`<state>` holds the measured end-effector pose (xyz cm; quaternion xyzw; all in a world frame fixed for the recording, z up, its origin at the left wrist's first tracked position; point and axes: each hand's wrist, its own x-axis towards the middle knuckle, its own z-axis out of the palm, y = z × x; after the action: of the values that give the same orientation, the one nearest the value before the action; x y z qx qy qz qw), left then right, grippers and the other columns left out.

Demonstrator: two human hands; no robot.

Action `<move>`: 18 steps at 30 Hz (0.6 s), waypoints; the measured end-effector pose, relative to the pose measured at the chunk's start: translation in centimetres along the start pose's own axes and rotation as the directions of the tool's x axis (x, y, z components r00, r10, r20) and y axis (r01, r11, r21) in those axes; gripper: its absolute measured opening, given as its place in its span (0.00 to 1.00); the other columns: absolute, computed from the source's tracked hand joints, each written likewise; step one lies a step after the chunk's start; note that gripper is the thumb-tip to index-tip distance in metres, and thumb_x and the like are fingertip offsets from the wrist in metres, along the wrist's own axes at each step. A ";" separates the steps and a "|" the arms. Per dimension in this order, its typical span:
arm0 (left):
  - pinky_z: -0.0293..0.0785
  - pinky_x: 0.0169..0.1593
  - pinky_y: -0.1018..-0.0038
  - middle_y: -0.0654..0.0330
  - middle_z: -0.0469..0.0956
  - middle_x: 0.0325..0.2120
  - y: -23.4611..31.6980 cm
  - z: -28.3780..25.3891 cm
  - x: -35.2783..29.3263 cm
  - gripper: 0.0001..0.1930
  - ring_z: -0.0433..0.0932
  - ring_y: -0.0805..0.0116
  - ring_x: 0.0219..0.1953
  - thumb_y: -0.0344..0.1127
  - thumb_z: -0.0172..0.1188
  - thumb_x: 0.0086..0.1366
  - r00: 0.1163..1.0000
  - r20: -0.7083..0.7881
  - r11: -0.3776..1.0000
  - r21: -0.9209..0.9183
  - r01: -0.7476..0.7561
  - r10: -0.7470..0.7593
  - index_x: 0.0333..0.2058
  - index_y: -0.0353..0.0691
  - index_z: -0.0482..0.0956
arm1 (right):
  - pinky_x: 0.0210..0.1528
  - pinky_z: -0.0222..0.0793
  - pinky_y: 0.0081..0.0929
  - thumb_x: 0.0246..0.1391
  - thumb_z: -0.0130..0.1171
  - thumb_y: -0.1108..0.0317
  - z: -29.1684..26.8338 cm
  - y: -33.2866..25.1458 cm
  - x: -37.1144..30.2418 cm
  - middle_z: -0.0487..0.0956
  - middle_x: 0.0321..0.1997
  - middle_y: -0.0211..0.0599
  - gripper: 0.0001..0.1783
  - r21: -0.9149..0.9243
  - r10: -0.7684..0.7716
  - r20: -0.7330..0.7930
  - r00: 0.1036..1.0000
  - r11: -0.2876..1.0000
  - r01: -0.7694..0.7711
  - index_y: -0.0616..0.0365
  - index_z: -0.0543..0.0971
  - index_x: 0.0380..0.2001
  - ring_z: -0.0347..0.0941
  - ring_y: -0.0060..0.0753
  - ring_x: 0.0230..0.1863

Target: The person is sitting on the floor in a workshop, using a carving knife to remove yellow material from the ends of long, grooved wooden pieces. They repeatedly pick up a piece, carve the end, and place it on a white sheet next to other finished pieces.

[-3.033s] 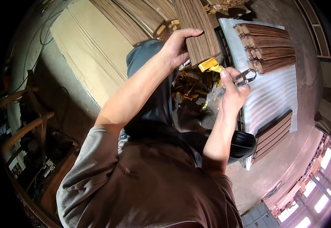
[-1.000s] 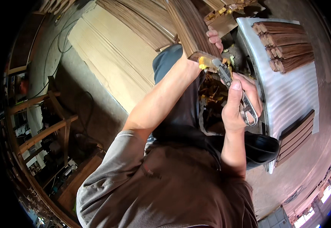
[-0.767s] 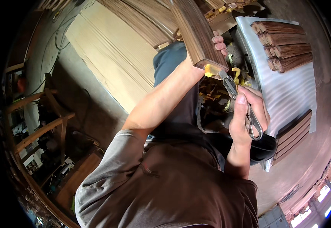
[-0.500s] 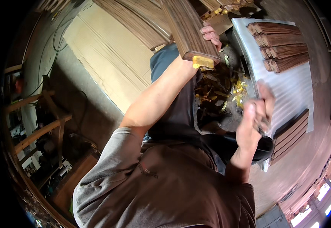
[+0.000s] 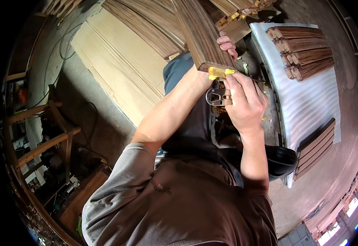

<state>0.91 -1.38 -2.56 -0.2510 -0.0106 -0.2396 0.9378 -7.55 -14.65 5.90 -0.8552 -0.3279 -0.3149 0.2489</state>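
A long brown wooden board [image 5: 203, 39] slants up and away before me, its near end tilted toward me. My left hand [image 5: 227, 44] is closed round it from beneath, with fingers curled over the right edge. Yellow tape [image 5: 217, 73] covers the tenon at that near end. There my right hand [image 5: 246, 100] is closed, thumb and index finger at the tape's right side. The same hand grips a flat metal tool [image 5: 216, 97] whose rounded end with cut-outs sticks out to the left. Its other end is hidden in the fingers.
Cardboard [image 5: 113, 61] lies left of my legs, with more boards [image 5: 146, 28] at its far end. On the right, a bench covered in pale foam sheet [image 5: 300, 98] carries stacked slats [image 5: 304, 49] and a slatted panel [image 5: 316, 147]. A wooden frame [image 5: 49, 143] stands far left.
My right hand has moved up and left from beside the bench to the taped tenon, bringing the metal tool along. The left hand still holds the board in nearly the same place.
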 end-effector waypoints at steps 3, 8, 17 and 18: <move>0.71 0.44 0.68 0.68 0.72 0.27 0.3 -0.5 0.2 0.12 0.72 0.69 0.32 0.46 0.52 0.67 0.999 0.031 1.000 0.013 0.021 -0.021 0.36 0.43 0.74 | 0.30 0.76 0.32 0.43 0.67 0.82 -0.1 -0.5 0.2 0.80 0.34 0.38 0.12 0.005 0.036 -0.008 0.999 0.999 -0.036 0.61 0.80 0.33 0.79 0.40 0.29; 0.72 0.43 0.66 0.65 0.72 0.26 0.1 -0.5 0.5 0.14 0.73 0.64 0.32 0.47 0.53 0.67 0.998 0.059 0.997 -0.059 0.042 -0.039 0.37 0.42 0.74 | 0.31 0.77 0.34 0.42 0.62 0.81 0.9 -0.9 -0.1 0.79 0.34 0.42 0.10 0.090 0.211 -0.097 0.973 0.975 -0.202 0.64 0.77 0.32 0.79 0.44 0.29; 0.67 0.61 0.44 0.38 0.72 0.50 -1.0 4.0 -0.1 0.51 0.73 0.42 0.51 0.77 0.40 0.63 0.916 -0.122 0.839 0.461 -0.290 0.383 0.62 0.29 0.61 | 0.28 0.75 0.33 0.46 0.61 0.82 0.7 1.7 -0.5 0.80 0.29 0.42 0.07 0.076 0.314 -0.251 0.916 0.949 -0.305 0.62 0.76 0.30 0.79 0.44 0.27; 0.68 0.61 0.44 0.38 0.72 0.49 -0.7 4.1 -0.1 0.52 0.73 0.43 0.51 0.78 0.44 0.62 0.922 -0.100 0.839 0.460 -0.290 0.373 0.62 0.29 0.61 | 0.28 0.74 0.32 0.48 0.61 0.82 0.8 1.6 -0.9 0.80 0.28 0.41 0.06 0.134 0.407 -0.229 0.884 0.913 -0.385 0.62 0.76 0.30 0.79 0.42 0.26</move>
<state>0.92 0.13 1.35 -0.0090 0.0670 -0.0867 0.9939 -6.58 -15.57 4.38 -0.8456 -0.1251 -0.3493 0.3837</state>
